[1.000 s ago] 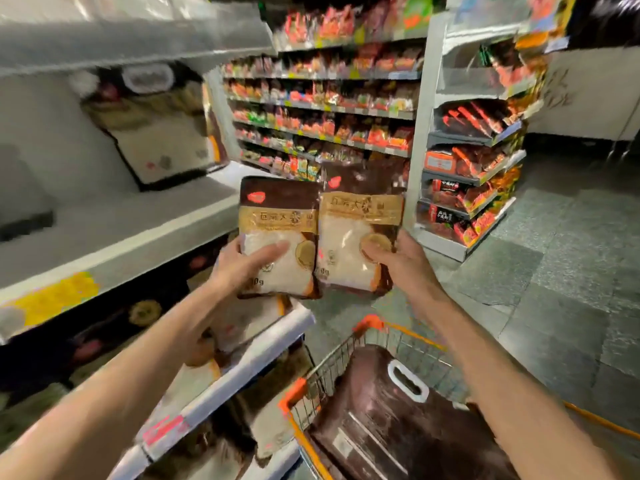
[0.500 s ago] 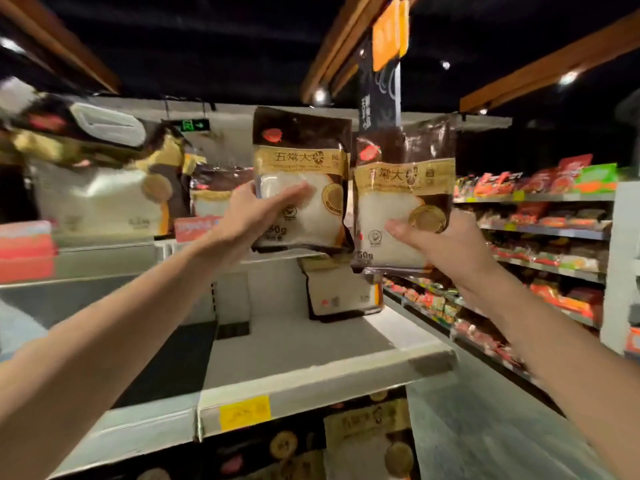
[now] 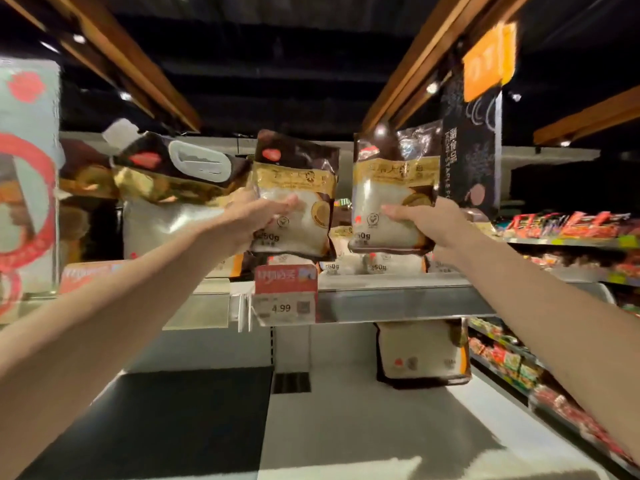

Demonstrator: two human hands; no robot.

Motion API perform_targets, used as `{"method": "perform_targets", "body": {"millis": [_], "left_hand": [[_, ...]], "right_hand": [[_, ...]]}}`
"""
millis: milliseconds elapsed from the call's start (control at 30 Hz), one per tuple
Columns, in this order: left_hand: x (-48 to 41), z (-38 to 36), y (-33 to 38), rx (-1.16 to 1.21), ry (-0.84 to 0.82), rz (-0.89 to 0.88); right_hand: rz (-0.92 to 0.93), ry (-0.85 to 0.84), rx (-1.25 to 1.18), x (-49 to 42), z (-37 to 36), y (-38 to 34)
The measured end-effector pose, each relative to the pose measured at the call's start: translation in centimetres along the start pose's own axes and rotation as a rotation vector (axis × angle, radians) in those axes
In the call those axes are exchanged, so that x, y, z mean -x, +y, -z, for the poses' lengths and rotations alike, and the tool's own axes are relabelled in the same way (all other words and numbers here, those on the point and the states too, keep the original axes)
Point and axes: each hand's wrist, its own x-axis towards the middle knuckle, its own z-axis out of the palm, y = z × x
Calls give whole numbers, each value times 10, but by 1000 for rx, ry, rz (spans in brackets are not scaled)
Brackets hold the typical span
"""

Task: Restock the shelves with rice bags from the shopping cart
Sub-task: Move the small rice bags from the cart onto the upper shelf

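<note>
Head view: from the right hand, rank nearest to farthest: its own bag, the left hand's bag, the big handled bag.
1. Right bag, gripped by the right hand.
2. Left bag, in the left hand, alongside.
3. Big handled bag, far left on the shelf.

Price tag (4.99), orange hanging sign

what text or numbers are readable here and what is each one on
"4.99": price tag on the shelf edge.
"250g": left bag, in the left hand.
"50g", start not visible: right bag, in the right hand.
"250g": stocked bags on the shelf.
"STAPLE FO", cut off: black banner.
Too blurred: gold bands on both held bags, red card, orange sign.
</note>
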Motion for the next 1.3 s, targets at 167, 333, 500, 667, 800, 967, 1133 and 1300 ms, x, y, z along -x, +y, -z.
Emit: {"method": "perform_targets", "body": {"millis": [167, 333, 500, 667, 800, 967, 1133, 1300], "left_hand": [[-21, -15, -32, -18, -93, 165], [-30, -8, -30, -180, -182, 261], [-19, -5, -21, -711, -151, 242], [-22, -4, -29, -615, -42, 180], [-24, -4, -38, -562, 97, 94], [-18, -2, -36, -630, 131, 126], [-9, 6, -41, -533, 180, 86], [2, 15, -37, -417, 245, 10]], "right_hand": [[-188, -110, 236, -31, -20, 30], [-228, -227, 370, -51, -21, 42], [-12, -272, 852, -40, -25, 31], [-108, -373, 913, -42, -28, 18], [-51, -306, 740, -51, -36, 26], [-2, -244, 815, -39, -47, 35], [58, -157, 926, -36, -53, 38], [93, -209, 1089, -29, -43, 32]]}}
